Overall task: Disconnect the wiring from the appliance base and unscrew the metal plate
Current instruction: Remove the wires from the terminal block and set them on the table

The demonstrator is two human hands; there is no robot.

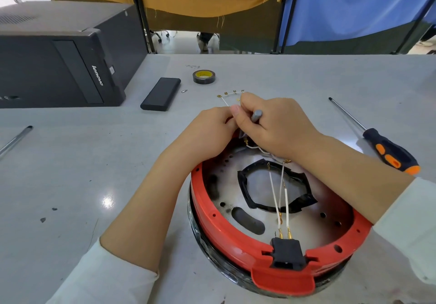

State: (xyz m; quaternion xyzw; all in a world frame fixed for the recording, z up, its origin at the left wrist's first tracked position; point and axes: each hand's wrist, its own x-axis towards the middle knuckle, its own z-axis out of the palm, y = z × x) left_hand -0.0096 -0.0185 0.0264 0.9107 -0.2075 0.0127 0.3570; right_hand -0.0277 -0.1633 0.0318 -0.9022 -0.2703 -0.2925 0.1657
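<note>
— Two hands at work: left hand (213,124) and right hand (271,124) meeting over the far rim of the appliance base (266,263), near the desk's (70,174) middle.

— Fingers?

— Left fingers (232,111) pinched on thin white wiring (225,102); right hand's curled round a grey rod-like tool (256,115), seemingly touching the same strand. Likely held up and taut to free a connector at the base's far edge; joint itself hidden beneath the hands.

— Look of the base?

— Round, red plastic ring over a black outer body, upside down. Inside, dull metal plate (236,185) with scorched patches, small holes, one oblong slot, and a central opening edged in black tape. Black socket (286,252) clipped in the near rim, white leads (283,200) with brass terminals plugged into it.

— So, progress?

— Probably mid-disconnection; plate not yet unscrewed, by the look of it.

— Tools handy?

— Orange-and-black screwdriver (389,152) toward the right edge, within reach. Tape roll (204,76) and dark flat case (161,94) farther back; computer tower (59,68) at the far left corner.
</note>
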